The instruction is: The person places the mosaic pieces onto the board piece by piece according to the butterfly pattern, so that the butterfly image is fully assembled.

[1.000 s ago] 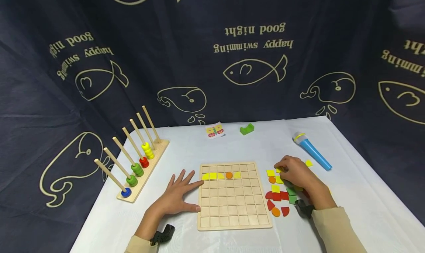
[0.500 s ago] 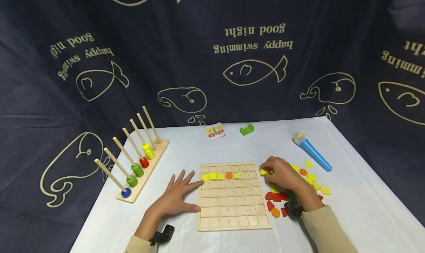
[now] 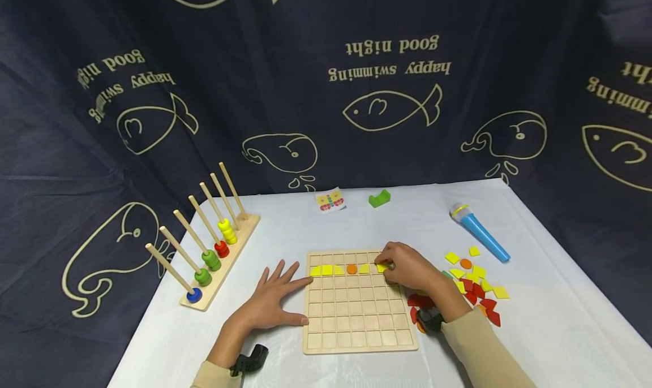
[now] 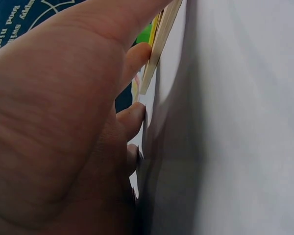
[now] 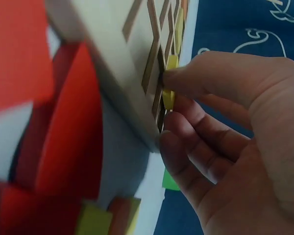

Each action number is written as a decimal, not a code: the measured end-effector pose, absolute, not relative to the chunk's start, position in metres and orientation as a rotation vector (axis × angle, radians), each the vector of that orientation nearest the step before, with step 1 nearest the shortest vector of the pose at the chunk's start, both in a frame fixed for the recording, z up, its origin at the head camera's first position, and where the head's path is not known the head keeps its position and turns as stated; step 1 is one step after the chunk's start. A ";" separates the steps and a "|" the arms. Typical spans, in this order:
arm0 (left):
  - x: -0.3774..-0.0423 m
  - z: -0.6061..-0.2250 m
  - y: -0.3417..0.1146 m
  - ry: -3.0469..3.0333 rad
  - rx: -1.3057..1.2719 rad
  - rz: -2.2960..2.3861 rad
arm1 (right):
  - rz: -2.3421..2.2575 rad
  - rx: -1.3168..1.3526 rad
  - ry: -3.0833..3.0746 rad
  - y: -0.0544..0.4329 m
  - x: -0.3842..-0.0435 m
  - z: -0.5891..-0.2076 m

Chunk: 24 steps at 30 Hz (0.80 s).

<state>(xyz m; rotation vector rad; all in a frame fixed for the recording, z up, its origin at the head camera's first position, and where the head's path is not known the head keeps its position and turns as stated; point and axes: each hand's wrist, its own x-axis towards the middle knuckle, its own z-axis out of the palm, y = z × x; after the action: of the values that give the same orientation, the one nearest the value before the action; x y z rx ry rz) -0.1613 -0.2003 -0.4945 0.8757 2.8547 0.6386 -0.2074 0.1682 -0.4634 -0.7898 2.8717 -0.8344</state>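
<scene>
A wooden grid board (image 3: 348,309) lies mid-table. Its second row holds several yellow pieces, among them a yellow square (image 3: 327,270), and an orange disc (image 3: 352,269). Over that row's right part, my right hand (image 3: 410,268) pinches a yellow square tile (image 3: 382,268) between thumb and fingers. In the right wrist view the yellow tile (image 5: 169,95) stands at a slant against the board's cells. My left hand (image 3: 270,300) lies spread on the table, its thumb and index fingertips touching the board's left edge. In the left wrist view, a finger (image 4: 137,58) meets the board's side.
Loose red, yellow, orange and green pieces (image 3: 479,289) lie right of the board, partly hidden by the right forearm. A blue toy microphone (image 3: 481,232) is behind them. A peg abacus (image 3: 219,263) stands at left. At the back are a butterfly card (image 3: 330,200) and a green block (image 3: 379,198).
My right hand has carried the yellow square tile left from the loose pieces to the board's second row. The left hand has stayed in place.
</scene>
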 end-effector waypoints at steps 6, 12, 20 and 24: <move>-0.161 -0.494 -0.200 2.858 0.865 0.622 | -0.842 -0.843 2.850 0.162 -0.206 -0.461; -0.161 -0.494 -0.200 2.861 0.858 0.627 | -0.841 -0.893 2.884 0.155 -0.208 -0.463; -0.162 -0.494 -0.199 2.859 0.867 0.633 | -0.871 -0.817 2.893 0.160 -0.207 -0.464; -0.161 -0.494 -0.199 2.857 0.863 0.633 | -0.887 -0.731 2.928 0.173 -0.206 -0.460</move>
<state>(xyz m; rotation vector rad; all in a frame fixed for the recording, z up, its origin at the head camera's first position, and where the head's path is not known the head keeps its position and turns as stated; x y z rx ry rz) -0.1615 -0.1994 -0.4940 0.8633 2.8575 0.6329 -0.2060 0.1727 -0.4603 -0.7309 2.9279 -0.8870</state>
